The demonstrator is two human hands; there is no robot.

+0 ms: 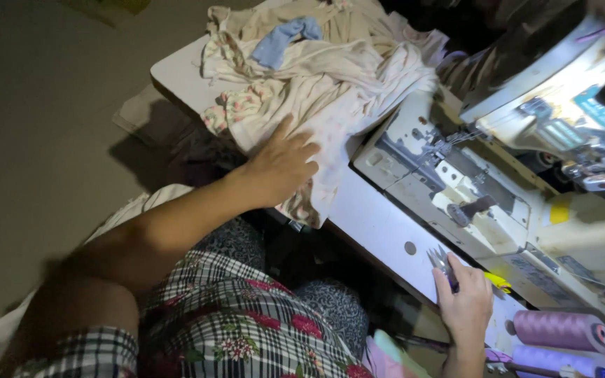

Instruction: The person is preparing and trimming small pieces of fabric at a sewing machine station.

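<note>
The left hand [283,162] lies flat, fingers spread, on the soft crumpled cream floral cloth pile [316,84] at eleven o'clock, while the right hand [465,304] pinches small metal snips [444,264] at four o'clock.

Plaid floral short-sleeved dress, bare forearms

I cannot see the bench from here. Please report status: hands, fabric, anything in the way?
Left hand flat on cream fabric pile. Right hand holds small snips at table edge. Sewing machine between them.
</note>
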